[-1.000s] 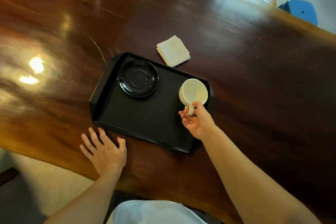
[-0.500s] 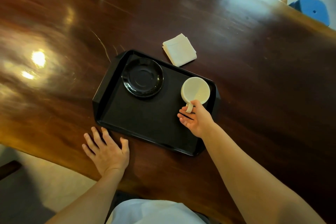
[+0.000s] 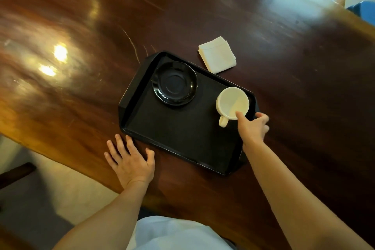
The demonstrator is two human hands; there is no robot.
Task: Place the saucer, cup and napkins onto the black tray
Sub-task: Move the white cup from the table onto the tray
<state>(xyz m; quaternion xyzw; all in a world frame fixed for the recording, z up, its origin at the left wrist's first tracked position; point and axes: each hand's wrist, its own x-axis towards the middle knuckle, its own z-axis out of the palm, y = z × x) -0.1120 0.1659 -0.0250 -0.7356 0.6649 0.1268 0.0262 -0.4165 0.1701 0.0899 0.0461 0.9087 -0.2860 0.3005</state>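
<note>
Since the earlier frame, the right hand [image 3: 252, 128] had left the cup's handle and shifted to the near-right side of the cup [image 3: 232, 105]. Its thumb rested on the cup's rim and its fingers curled around the outer wall; how firmly it gripped could not be told. The handle now stood free, pointing toward the person. The left hand [image 3: 130, 160] remained flat and open on the table [image 3: 71, 97], fingers spread, holding nothing, just beside the tray's near edge.

The cup was cream-coloured, round and smooth, standing upright in the right end of the black tray [image 3: 178, 138]. The tray was rectangular with clipped corners, a raised rim and a matte floor. The glossy black saucer [image 3: 174, 83], circular with a recessed centre, lay in the tray's far-left part. The folded white napkins [image 3: 217, 54], a square stack, lay on the polished dark wood table just beyond the tray's far rim.
</note>
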